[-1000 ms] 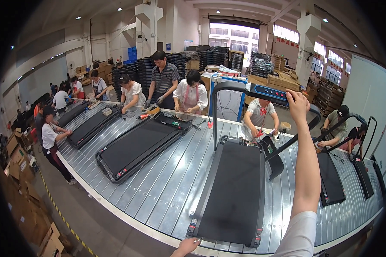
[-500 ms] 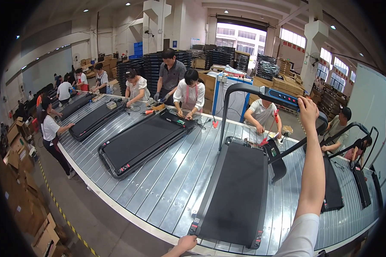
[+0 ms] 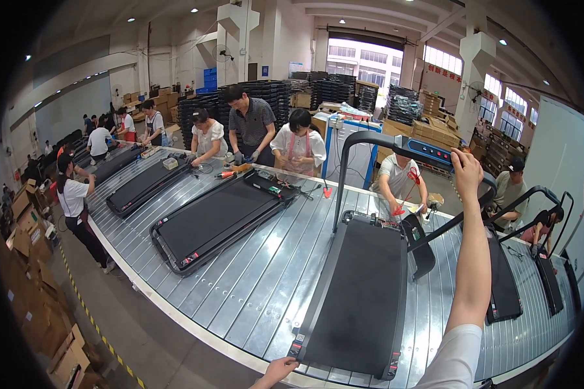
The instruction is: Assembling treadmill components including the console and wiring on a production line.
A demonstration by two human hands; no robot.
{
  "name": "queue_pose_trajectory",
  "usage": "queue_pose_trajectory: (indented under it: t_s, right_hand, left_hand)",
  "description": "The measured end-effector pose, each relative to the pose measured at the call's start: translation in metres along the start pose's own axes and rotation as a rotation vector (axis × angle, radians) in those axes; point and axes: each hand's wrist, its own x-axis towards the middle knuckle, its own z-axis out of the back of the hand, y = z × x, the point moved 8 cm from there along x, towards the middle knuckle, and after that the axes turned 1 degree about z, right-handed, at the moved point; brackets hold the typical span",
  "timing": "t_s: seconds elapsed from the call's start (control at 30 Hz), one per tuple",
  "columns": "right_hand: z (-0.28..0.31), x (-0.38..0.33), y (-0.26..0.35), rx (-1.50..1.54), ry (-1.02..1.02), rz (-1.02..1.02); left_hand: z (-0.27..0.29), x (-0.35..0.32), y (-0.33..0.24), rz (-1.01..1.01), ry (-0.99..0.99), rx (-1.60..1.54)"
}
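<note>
A black treadmill (image 3: 353, 295) lies on the metal slatted table in front of me, its folding handrail (image 3: 339, 172) standing up at the far end. My right hand (image 3: 467, 170) is raised, fingers curled closed around the right end of the handrail's console (image 3: 428, 152), which has a blue-edged panel with lit red and blue marks. Low at the near left corner of the treadmill, my left hand (image 3: 280, 369) grips the end cap (image 3: 296, 347) with its fingertips; part of its grip is hidden. At the far end, inner parts and wires (image 3: 370, 220) show beside a tilted black cover (image 3: 420, 249).
Across the table (image 3: 246, 305), a co-worker in a light shirt (image 3: 396, 178) works at this treadmill's far end. Another treadmill (image 3: 220, 223) lies to the left, with more co-workers behind it. Several treadmills continue right. A blue-and-white cabinet (image 3: 350, 146) stands behind; cartons (image 3: 71, 353) sit lower left.
My hands keep their places. The co-worker in the white blouse has drawn both hands back from the left treadmill. The co-worker across from me has reached lower toward the treadmill's far end.
</note>
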Motion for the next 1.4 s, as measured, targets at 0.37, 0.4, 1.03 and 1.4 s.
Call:
queue_pose_trajectory:
  t_s: [0.37, 0.4, 1.03, 1.4]
  right_hand:
    - [0.007, 0.001, -0.003, 0.119, -0.111, 0.149]
    - [0.008, 0.000, -0.005, 0.127, -0.110, 0.136]
    - [-0.023, 0.018, -0.075, 0.476, 0.103, 0.056]
    - [-0.033, 0.018, -0.107, 0.640, 0.137, 0.118]
  left_hand:
    - [-0.007, -0.003, 0.070, -0.108, -0.187, 0.109]
    - [-0.010, -0.005, 0.080, -0.135, -0.164, 0.182]
    - [-0.009, -0.034, 0.076, 0.112, -0.024, 0.531]
    - [-0.005, -0.024, 0.068, 0.082, 0.076, 0.334]
